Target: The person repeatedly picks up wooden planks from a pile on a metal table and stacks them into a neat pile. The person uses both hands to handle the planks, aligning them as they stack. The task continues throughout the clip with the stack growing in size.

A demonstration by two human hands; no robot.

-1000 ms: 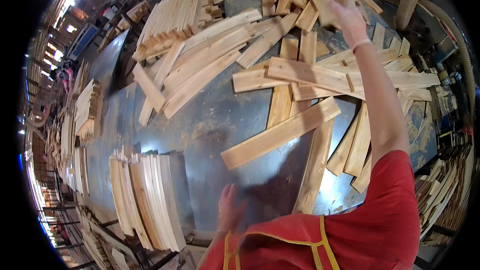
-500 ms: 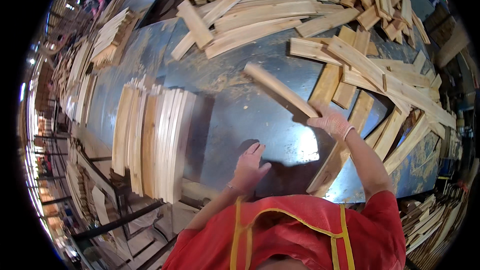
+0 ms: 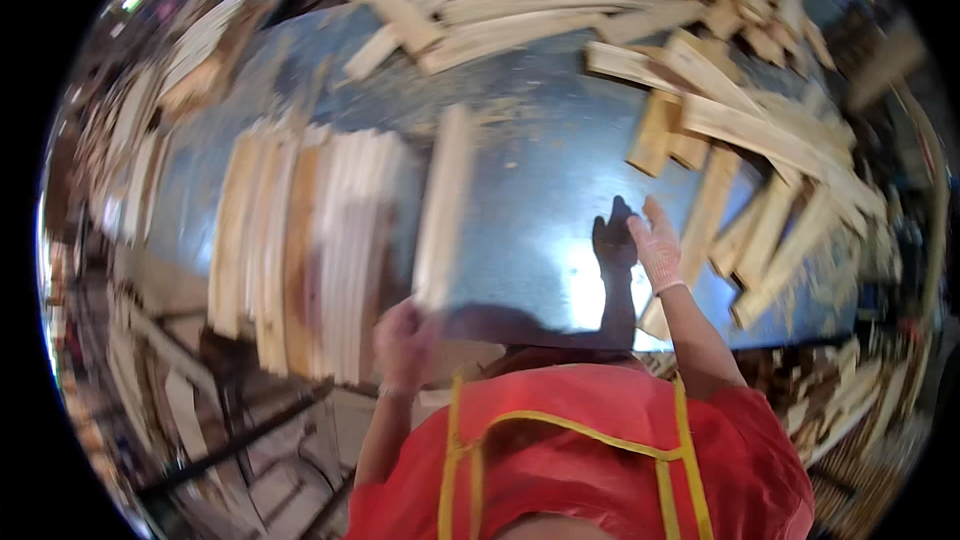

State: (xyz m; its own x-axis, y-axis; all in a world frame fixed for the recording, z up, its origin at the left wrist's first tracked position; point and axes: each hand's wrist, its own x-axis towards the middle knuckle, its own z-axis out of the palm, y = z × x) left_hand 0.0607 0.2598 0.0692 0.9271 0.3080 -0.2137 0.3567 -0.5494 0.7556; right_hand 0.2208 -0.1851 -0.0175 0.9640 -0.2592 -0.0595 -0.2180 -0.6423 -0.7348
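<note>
My left hand (image 3: 405,345), smeared by motion, is closed on the near end of a pale wooden board (image 3: 443,210). The board points away from me, just right of a row of boards (image 3: 300,250) set side by side near the table's front left. To the right, my gloved right hand (image 3: 657,245) is above the table with its fingers stretched out and nothing in them. Its dark shadow falls on the metal top beside it. Nearest to that hand are loose boards (image 3: 710,210) lying at angles.
The dark metal table (image 3: 530,180) is dusted with sawdust. Long boards (image 3: 540,0) lie across its far side, and a jumbled heap of short pieces (image 3: 750,10) sits at the far right. Another stack (image 3: 205,55) stands far left. A metal frame (image 3: 230,440) is below the front left edge.
The board has passed from my right hand to my left and swung round, moving left toward the row. My right hand has let go and opened. The whole view has shifted slightly.
</note>
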